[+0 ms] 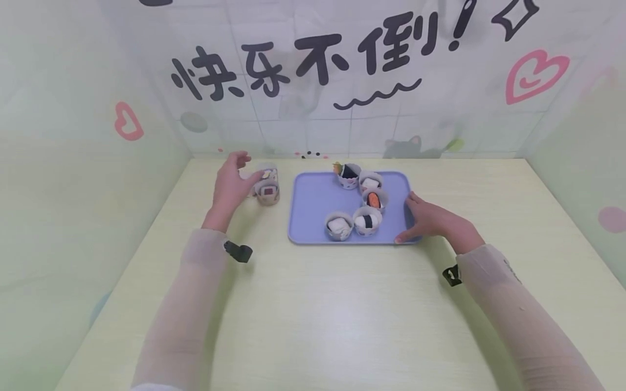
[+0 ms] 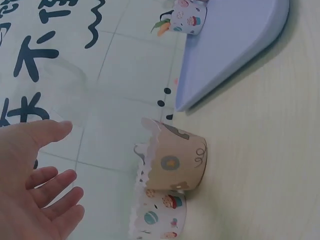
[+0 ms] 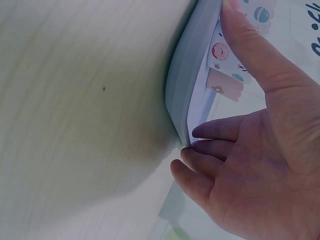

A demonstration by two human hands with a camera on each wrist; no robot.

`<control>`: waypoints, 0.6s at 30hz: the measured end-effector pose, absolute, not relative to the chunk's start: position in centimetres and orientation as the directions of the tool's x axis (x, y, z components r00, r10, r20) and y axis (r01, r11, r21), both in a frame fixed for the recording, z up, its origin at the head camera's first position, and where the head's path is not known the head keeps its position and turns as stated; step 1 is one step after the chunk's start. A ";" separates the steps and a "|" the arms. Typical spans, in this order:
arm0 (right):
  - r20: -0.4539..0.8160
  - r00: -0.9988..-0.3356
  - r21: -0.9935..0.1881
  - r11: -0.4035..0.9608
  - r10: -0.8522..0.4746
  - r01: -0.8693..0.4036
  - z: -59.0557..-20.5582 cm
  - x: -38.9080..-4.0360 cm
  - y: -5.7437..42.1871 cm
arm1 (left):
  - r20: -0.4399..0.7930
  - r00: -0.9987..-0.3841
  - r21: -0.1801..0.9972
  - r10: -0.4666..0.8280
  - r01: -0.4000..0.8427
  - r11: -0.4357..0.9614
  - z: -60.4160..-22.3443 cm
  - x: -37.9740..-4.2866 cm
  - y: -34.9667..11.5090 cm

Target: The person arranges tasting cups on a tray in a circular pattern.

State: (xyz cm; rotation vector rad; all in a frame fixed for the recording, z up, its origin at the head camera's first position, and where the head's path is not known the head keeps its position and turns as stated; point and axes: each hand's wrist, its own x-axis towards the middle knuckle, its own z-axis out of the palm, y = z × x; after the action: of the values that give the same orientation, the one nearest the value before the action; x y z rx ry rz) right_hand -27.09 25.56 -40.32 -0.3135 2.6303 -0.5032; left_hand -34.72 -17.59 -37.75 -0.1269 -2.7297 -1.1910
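My left hand (image 1: 235,182) hovers with fingers spread beside paper cupcake cups left of the tray, holding nothing. The nearer one is a brown cup (image 2: 177,157) with a white and dark red piece inside; close against it stands a white patterned cup (image 2: 167,212). My right hand (image 1: 430,217) spans the right end of a lavender tray (image 1: 313,193), the thumb (image 3: 245,40) at its near corner and the fingertips (image 3: 202,131) by its rim. On the tray are several cups, among them one with a rice ball (image 1: 367,221) and one with an orange-topped piece (image 1: 374,200).
A cup with a dark triangular piece (image 1: 349,172) and small orange and green bits stands at the tray's back edge. A cup with a white piece (image 1: 339,226) is near its front edge. Behind the pale wooden table (image 1: 313,315) rises a printed wall sheet (image 1: 323,130).
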 end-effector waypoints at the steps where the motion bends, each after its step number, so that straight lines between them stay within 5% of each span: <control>1: -0.378 -0.877 -0.397 0.908 -0.297 -0.136 -40.3 -27.1 25.6 | 0.181 -0.983 0.727 -0.004 0.131 0.674 -38.0 -34.9 -17.9; 18: -0.383 -0.878 -0.381 0.915 -0.287 -0.133 -40.4 -27.2 25.5 | -0.026 -0.998 0.809 -0.051 -0.051 0.585 -41.4 -35.9 -20.9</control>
State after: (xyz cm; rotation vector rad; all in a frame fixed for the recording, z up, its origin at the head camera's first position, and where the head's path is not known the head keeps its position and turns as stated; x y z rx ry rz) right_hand -27.15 25.53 -40.41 -0.3043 2.6348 -0.4816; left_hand -35.92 -20.95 -41.38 0.0891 -2.7969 -1.4279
